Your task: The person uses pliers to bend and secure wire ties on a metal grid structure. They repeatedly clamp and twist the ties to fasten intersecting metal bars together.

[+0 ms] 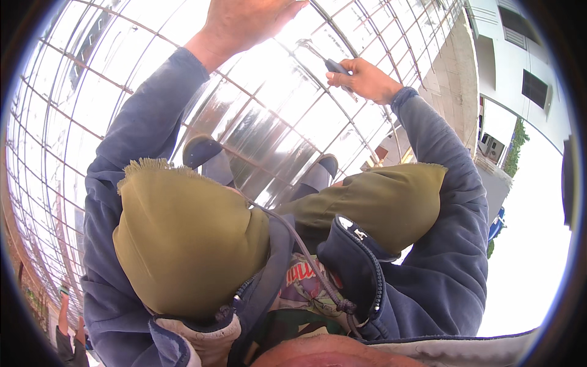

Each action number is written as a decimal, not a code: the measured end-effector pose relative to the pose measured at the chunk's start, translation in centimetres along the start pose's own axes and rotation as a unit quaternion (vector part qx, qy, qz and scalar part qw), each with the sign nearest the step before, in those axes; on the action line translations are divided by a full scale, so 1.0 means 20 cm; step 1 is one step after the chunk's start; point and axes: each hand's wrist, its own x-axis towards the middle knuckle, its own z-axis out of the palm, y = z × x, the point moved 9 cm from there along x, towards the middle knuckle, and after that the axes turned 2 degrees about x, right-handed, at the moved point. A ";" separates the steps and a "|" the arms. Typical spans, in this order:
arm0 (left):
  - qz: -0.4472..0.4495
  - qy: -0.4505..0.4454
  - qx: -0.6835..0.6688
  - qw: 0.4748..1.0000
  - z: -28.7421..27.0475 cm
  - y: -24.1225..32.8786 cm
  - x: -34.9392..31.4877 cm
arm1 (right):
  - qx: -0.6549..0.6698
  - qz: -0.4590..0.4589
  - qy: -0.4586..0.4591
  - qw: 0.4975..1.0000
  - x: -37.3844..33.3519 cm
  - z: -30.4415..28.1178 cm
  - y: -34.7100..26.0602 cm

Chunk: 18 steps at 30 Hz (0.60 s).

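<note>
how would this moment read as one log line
left hand: over metal grid, grip unclear | right hand: holding dark-handled tool

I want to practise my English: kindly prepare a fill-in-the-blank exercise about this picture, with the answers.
The right hand grips a metal-tipped tool by its dark ____.
The left hand is partly cut off by the picture's ____ edge.
The jacket sleeves are dark ____.
Answers: handle; top; blue.
</note>
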 end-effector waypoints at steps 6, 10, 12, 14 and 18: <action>-0.735 -0.154 -0.598 0.278 0.28 0.63 -0.82 | 0.238 -0.105 0.056 0.964 0.07 0.19 -0.28; -0.739 -0.143 -0.644 0.134 0.24 0.79 -0.68 | 0.204 -0.037 0.058 0.976 0.00 0.29 -0.36; -0.738 -0.148 -0.643 0.139 0.29 0.88 -0.80 | 0.138 0.001 0.073 0.988 0.00 0.25 -0.25; -0.754 -0.196 -0.603 0.170 0.28 0.91 -0.92 | 0.114 0.026 0.078 0.990 0.02 0.19 -0.10; -0.732 -0.214 -0.630 0.148 0.28 1.07 -0.92 | 0.305 -0.002 -0.022 0.952 -0.05 0.29 0.03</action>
